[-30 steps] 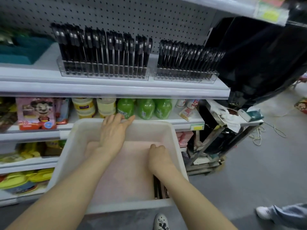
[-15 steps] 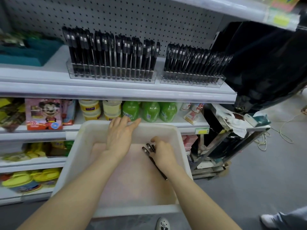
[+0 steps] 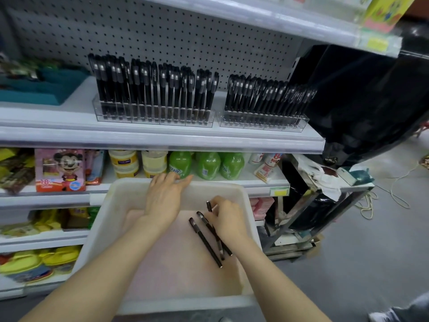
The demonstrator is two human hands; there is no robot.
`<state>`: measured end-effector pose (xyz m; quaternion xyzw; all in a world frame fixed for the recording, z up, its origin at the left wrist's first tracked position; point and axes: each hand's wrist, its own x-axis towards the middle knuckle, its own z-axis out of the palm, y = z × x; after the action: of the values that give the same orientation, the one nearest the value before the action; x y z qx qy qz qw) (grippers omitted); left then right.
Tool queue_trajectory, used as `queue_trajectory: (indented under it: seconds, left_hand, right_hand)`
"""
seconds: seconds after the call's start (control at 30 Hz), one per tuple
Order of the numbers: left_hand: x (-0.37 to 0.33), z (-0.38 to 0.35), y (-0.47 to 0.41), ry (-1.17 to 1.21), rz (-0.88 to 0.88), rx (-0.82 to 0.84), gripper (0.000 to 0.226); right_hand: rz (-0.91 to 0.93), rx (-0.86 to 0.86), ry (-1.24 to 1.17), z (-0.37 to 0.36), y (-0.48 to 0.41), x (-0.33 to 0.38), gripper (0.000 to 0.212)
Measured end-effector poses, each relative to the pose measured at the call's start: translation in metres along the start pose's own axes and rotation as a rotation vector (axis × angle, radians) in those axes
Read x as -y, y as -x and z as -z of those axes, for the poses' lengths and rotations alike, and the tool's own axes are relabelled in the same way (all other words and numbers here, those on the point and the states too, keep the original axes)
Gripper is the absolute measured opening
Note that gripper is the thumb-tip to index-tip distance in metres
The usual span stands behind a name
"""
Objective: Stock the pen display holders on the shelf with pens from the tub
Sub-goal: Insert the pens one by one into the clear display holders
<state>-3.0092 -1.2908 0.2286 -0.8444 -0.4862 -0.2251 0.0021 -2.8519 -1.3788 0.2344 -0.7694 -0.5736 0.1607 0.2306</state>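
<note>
Shop shelf (image 3: pixel 162 138) has 2 full clear holders (image 3: pixel 153 118). R hand (image 3: pixel 228 219) grips 3 black pens (image 3: pixel 205 242) over the white tub (image 3: pixel 104 217); L hand (image 3: pixel 164 201) lies flat, fingers straight, on its far rim.

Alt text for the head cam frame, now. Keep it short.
The person's right hand grips three black pens inside a white tub, while the left hand lies open at the tub's far rim. On the shelf above, two clear display holders stand packed with more of them.
</note>
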Motion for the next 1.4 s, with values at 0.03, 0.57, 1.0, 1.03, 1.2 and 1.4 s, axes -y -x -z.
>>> queue_trajectory:
  seconds: [0.03, 0.57, 1.0, 1.03, 1.2, 1.4]
  left_hand:
    - [-0.002, 0.002, -0.002, 0.027, 0.019, 0.030, 0.064]
    - [-0.089, 0.051, -0.103, 0.037, -0.273, -0.013, 0.014]
    - [-0.156, 0.019, -0.198, -0.039, -0.192, -0.109, 0.056]
    - [-0.157, 0.016, -0.201, -0.054, -0.184, -0.114, 0.054]
    - [-0.160, 0.003, -0.208, -0.120, -0.123, -0.157, 0.054]
    - [-0.163, -0.001, -0.213, -0.143, -0.071, -0.189, 0.050]
  right_hand:
    - [0.015, -0.032, -0.071, 0.006, -0.001, 0.002, 0.012]
    - [0.434, -0.472, -0.017, 0.139, -0.082, -0.026, 0.007]
    - [0.179, -0.621, -0.116, 0.236, -0.155, -0.127, 0.014]
    - [0.166, -0.667, -0.164, 0.247, -0.162, -0.131, 0.013]
    - [0.161, -0.730, -0.348, 0.281, -0.197, -0.132, 0.016]
    - [0.197, -0.660, -0.341, 0.273, -0.225, -0.124, 0.015]
